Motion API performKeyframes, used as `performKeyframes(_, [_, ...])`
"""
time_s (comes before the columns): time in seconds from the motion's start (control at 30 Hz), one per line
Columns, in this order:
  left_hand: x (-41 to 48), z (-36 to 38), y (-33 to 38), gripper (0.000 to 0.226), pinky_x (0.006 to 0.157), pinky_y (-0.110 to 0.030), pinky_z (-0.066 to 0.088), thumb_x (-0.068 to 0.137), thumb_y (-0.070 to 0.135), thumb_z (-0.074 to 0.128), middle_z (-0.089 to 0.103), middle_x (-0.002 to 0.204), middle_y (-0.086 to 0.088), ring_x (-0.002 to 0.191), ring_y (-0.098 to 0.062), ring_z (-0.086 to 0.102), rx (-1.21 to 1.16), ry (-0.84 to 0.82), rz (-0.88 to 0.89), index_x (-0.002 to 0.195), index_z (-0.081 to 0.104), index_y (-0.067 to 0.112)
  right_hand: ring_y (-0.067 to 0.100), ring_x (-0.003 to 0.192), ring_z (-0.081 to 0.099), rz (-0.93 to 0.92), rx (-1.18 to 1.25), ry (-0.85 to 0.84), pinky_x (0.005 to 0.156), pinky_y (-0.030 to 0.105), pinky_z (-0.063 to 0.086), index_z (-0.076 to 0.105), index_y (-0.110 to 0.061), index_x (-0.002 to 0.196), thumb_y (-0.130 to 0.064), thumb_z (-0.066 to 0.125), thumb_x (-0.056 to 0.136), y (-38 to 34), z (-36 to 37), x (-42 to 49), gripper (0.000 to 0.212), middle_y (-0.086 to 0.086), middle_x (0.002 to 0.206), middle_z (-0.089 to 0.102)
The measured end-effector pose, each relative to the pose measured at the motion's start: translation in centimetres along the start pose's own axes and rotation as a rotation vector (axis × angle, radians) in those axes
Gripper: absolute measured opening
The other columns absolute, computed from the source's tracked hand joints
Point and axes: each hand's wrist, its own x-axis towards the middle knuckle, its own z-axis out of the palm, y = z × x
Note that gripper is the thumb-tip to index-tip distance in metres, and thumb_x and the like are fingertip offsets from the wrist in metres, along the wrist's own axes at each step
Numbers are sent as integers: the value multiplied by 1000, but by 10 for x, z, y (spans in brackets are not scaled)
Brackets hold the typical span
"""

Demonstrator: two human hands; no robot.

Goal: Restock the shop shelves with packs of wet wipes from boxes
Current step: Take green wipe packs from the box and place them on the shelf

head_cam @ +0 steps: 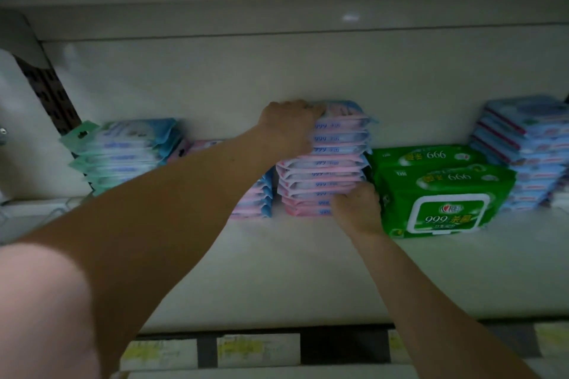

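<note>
Two hands are steadying a tall pink stack (332, 163) of wet wipe packs that stands toward the back edge of a white shelf (277, 271), about midway along it. The left hand (289, 126) is curled over the stack's top left corner, gripping the upper packs. The right hand (358, 209) is against the stack's bottom right corner; its fingers are tucked out of sight, so I cannot tell whether it grips or only presses. The restocking looks well underway: a teal stack (123, 154) sits near the left end, a low pink stack (255, 203) is just left of the tall one, green packs (443, 194) are touching its right side, and a blue stack (529, 151) is near the right end. The shelf's front half is bare, so more may follow. No boxes are visible. The left forearm hides part of the low stack, the light is dim, and the price labels (258, 348) on the front edge are unreadable.
</note>
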Motion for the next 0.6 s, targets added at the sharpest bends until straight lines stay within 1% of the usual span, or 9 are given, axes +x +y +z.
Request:
performKeyframes(0.07, [1, 1, 0, 67, 79, -31, 39, 87, 32, 60, 49, 133, -8, 114, -29, 53, -1, 5, -5, 146, 30, 23, 39, 103, 59, 40, 34, 78, 90, 47, 49, 56, 3, 105, -28, 43, 65, -12, 1, -13, 52, 21, 109, 61])
performKeyframes(0.13, [1, 1, 0, 67, 77, -31, 36, 87, 33, 60, 50, 132, -8, 112, -29, 54, -4, 8, -6, 146, 30, 24, 39, 113, 51, 111, -8, 110, 97, 43, 41, 50, 3, 119, -19, 49, 80, -20, 0, -14, 44, 20, 123, 53])
performKeyframes(0.2, [1, 1, -1, 68, 76, -31, 34, 87, 33, 61, 50, 131, -8, 112, -29, 54, -9, 11, 2, 146, 29, 24, 38, 115, 48, 117, -130, 92, 96, 36, 36, 48, 0, 125, -13, 46, 89, -23, 1, -9, 38, 21, 130, 48])
performKeyframes(0.3, [1, 2, -2, 69, 78, -31, 33, 87, 33, 61, 49, 133, -7, 114, -29, 54, -5, 9, 10, 147, 28, 24, 38, 115, 46, 106, -219, 60, 95, 35, 38, 47, -5, 128, -12, 46, 91, -17, 2, -3, 37, 22, 131, 45])
performKeyframes(0.37, [0, 0, 0, 70, 92, -35, 34, 87, 34, 61, 49, 134, -7, 116, -28, 53, 39, -13, 7, 147, 28, 24, 39, 114, 46, 84, -327, 59, 94, 37, 39, 47, -6, 127, -14, 46, 91, -13, 0, -6, 37, 22, 130, 45])
performKeyframes(0.43, [2, -3, 4, 69, 110, -44, 22, 87, 32, 60, 51, 132, -6, 117, -26, 53, 106, -34, -7, 147, 28, 23, 39, 115, 45, 57, -422, 47, 97, 39, 38, 45, -7, 130, -15, 44, 93, -10, -2, -6, 38, 23, 132, 42])
performKeyframes(0.47, [3, -3, 8, 67, 111, -45, 20, 87, 28, 60, 53, 130, -6, 116, -26, 53, 125, -40, -20, 146, 29, 21, 39, 118, 45, 77, -428, 26, 99, 40, 37, 41, -6, 133, -15, 46, 94, -11, -3, -7, 41, 22, 134, 39])
performKeyframes(0.53, [6, -3, 18, 57, 102, -41, 34, 87, 18, 60, 55, 124, -7, 112, -28, 55, 111, -49, -64, 140, 37, 16, 37, 121, 45, 106, -372, -24, 102, 41, 38, 35, -4, 135, -13, 51, 90, -11, -5, -4, 49, 20, 136, 38])
performKeyframes(0.6, [9, -3, 25, 52, 88, -39, 45, 87, 11, 58, 55, 122, -9, 111, -30, 55, 76, -60, -105, 136, 40, 13, 33, 118, 52, 83, -299, -71, 98, 37, 44, 44, -4, 129, -12, 54, 84, -10, -7, 2, 47, 17, 131, 49])
